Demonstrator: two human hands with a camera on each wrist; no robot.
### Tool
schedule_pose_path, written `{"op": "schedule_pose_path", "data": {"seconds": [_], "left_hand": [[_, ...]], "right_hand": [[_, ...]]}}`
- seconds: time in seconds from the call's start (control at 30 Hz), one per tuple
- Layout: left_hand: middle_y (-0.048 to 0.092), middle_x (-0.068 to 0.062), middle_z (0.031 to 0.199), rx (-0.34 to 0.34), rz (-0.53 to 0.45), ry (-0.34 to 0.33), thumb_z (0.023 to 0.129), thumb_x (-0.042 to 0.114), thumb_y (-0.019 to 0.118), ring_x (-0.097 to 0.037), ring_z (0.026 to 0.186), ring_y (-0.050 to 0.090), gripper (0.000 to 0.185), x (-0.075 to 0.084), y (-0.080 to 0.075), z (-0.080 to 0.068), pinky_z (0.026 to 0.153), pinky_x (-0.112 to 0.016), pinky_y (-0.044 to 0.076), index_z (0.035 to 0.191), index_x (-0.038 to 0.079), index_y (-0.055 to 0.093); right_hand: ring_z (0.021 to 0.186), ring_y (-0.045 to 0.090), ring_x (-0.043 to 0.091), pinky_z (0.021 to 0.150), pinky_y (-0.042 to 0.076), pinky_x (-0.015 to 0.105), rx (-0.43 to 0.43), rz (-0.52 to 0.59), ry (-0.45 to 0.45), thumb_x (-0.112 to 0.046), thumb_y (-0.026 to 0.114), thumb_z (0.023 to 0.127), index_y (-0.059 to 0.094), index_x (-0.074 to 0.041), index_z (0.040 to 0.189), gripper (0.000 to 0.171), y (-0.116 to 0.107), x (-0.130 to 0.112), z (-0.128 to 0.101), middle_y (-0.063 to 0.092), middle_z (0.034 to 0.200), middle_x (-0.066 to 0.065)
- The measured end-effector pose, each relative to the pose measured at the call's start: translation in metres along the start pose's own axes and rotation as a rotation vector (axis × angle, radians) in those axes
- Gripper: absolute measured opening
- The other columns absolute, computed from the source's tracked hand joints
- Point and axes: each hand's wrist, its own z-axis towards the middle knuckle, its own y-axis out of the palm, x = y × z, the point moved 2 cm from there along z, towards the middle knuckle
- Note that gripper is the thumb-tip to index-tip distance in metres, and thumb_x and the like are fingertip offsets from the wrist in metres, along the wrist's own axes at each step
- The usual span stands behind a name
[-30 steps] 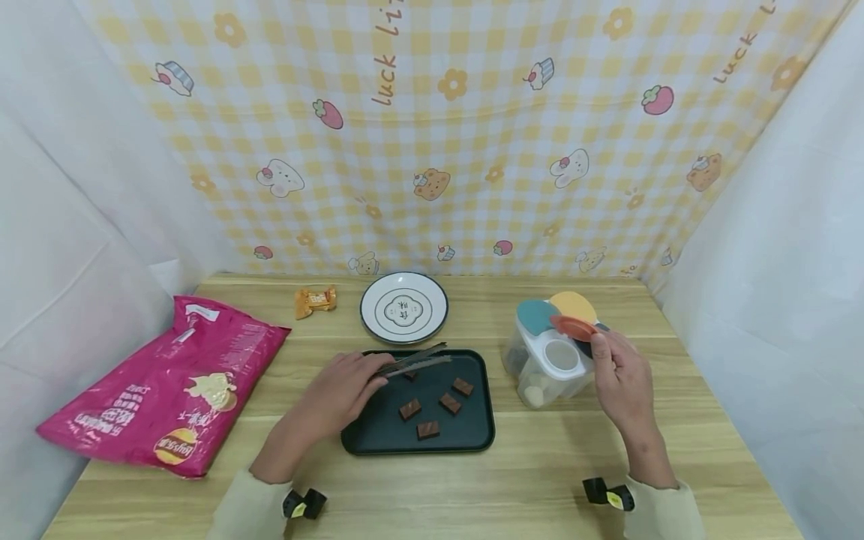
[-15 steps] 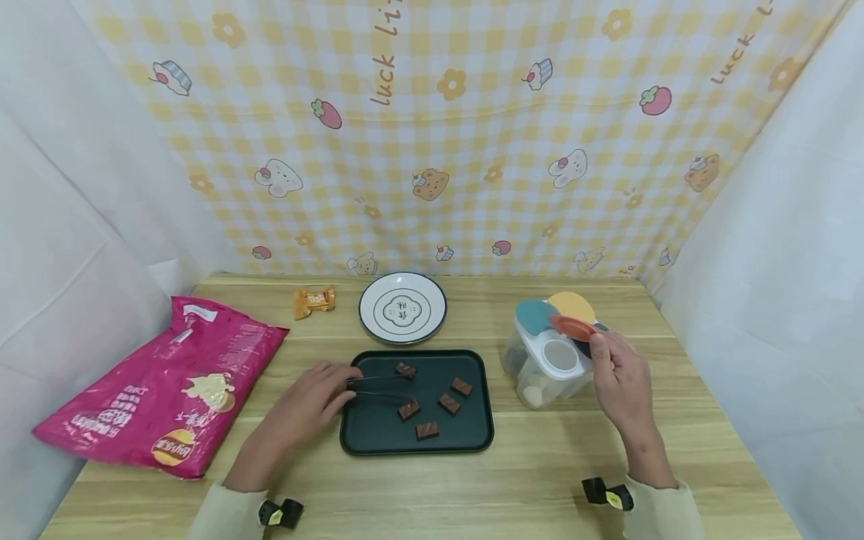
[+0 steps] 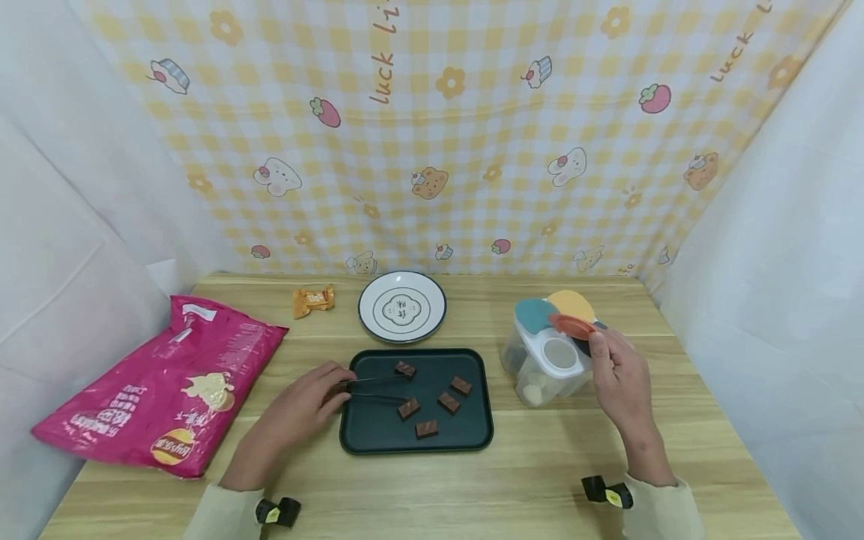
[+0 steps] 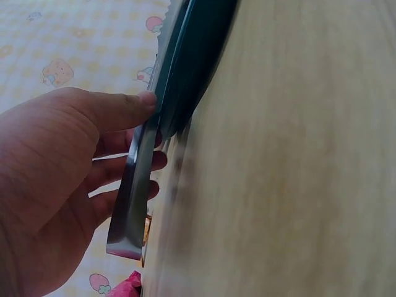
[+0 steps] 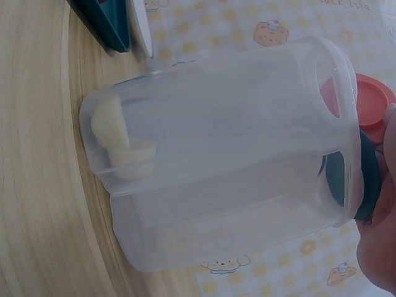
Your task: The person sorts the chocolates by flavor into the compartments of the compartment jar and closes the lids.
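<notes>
While left hand (image 3: 304,405) pinches tongs (image 3: 374,388) low over the dark tray (image 3: 472,439), tips spread around chocolate pieces (image 3: 409,408), right hand (image 3: 617,375) fingers grip the orange lid flap (image 3: 572,326), keeping the clear container (image 3: 547,367) open on the desk (image 3: 526,487), right of tray.

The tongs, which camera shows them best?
The head view: the tongs lie whole over the dark tray, held by the left hand. The left wrist view shows only their handle end, close and blurred. The right wrist view shows none of them.
</notes>
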Motion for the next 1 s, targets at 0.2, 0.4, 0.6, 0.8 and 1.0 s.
{"op": "schedule_pose_path", "data": {"seconds": [0.2, 0.4, 0.6, 0.8, 1.0], "left_hand": [[0.065, 0.001, 0.12, -0.024, -0.024, -0.047, 0.097, 0.019, 0.074, -0.02, 0.11, 0.064, 0.03, -0.002, 0.0, 0.001, 0.095, -0.048, 0.053, 0.126, 0.017, 0.069], [0.065, 0.001, 0.119, -0.024, -0.019, -0.043, 0.096, 0.02, 0.075, -0.02, 0.108, 0.065, 0.032, -0.003, 0.001, 0.001, 0.094, -0.048, 0.054, 0.127, 0.017, 0.069], [0.065, -0.002, 0.121, -0.015, -0.012, -0.018, 0.097, 0.02, 0.074, -0.022, 0.11, 0.064, 0.033, -0.001, -0.001, 0.001, 0.094, -0.048, 0.053, 0.129, 0.014, 0.069], [0.064, -0.006, 0.122, 0.073, 0.075, 0.075, 0.095, 0.022, 0.076, -0.023, 0.105, 0.064, 0.036, 0.015, -0.004, 0.007, 0.093, -0.047, 0.054, 0.128, 0.009, 0.069], [0.063, -0.009, 0.13, 0.145, 0.092, 0.184, 0.095, 0.024, 0.077, -0.029, 0.117, 0.062, 0.041, 0.051, -0.01, 0.023, 0.098, -0.05, 0.051, 0.133, 0.012, 0.067]], "right_hand": [[0.105, 0.059, 0.006, 0.089, 0.04, 0.019, 0.0, 0.008, 0.01, -0.013, 0.051, 0.109, 0.077, -0.003, 0.115, 0.029, 0.0, 0.0, 0.001, 0.073, 0.113, 0.013], [0.105, 0.058, 0.003, 0.089, 0.039, 0.018, 0.001, 0.006, -0.005, -0.012, 0.051, 0.109, 0.077, -0.003, 0.116, 0.029, 0.0, 0.0, 0.001, 0.073, 0.114, 0.013], [0.104, 0.059, 0.004, 0.087, 0.04, 0.019, -0.006, 0.011, -0.018, -0.011, 0.05, 0.109, 0.077, -0.005, 0.118, 0.029, 0.001, -0.001, 0.001, 0.073, 0.114, 0.012], [0.105, 0.06, 0.007, 0.088, 0.04, 0.019, -0.007, 0.005, 0.042, -0.014, 0.051, 0.109, 0.077, -0.003, 0.114, 0.029, -0.001, -0.002, 0.0, 0.072, 0.114, 0.012], [0.105, 0.06, 0.007, 0.088, 0.04, 0.018, -0.006, 0.015, 0.048, -0.013, 0.052, 0.109, 0.078, -0.002, 0.113, 0.028, -0.001, -0.001, 0.0, 0.073, 0.113, 0.012]]}}
